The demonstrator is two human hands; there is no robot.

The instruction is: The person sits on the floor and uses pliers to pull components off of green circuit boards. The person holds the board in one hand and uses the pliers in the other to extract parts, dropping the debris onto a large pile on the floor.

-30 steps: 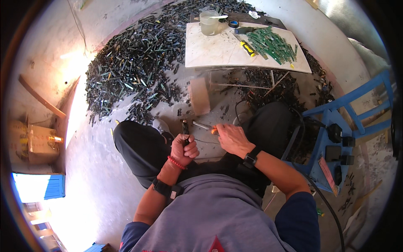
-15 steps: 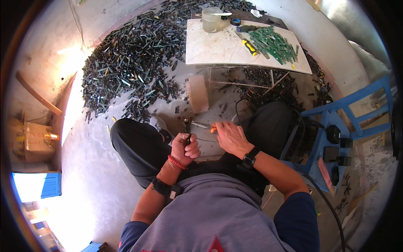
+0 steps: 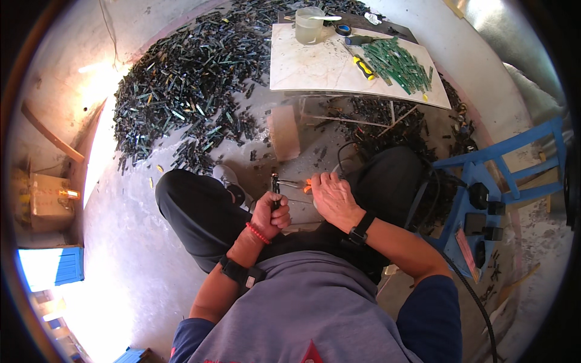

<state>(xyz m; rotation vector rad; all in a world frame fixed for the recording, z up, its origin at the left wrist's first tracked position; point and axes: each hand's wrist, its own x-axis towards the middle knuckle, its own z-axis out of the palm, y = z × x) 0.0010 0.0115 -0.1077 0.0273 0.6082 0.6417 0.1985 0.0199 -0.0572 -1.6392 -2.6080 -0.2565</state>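
My left hand [image 3: 270,216] is closed in a fist round a narrow dark strip [image 3: 276,184] that stands up out of its top. What kind of part the strip is, I cannot make out. My right hand [image 3: 336,198] grips orange-handled pliers [image 3: 292,183], their metal jaws pointing left. The jaw tips meet the strip near its upper end; whether they pinch it, I cannot tell. Both hands are held between my knees, above the floor.
A low pale-topped table [image 3: 302,75] ahead bears green strips [image 3: 396,65], a yellow-black screwdriver [image 3: 364,68], a tape roll [image 3: 343,29] and a cloudy plastic cup [image 3: 308,29]. Dark strips heap [image 3: 187,85] at far left. A blue chair [image 3: 469,199] with black boxes stands right.
My left hand has shifted slightly to the right, bringing the dark strip's upper end closer to the jaw tips. My right hand keeps hold of the pliers. The whole view has tilted slightly.
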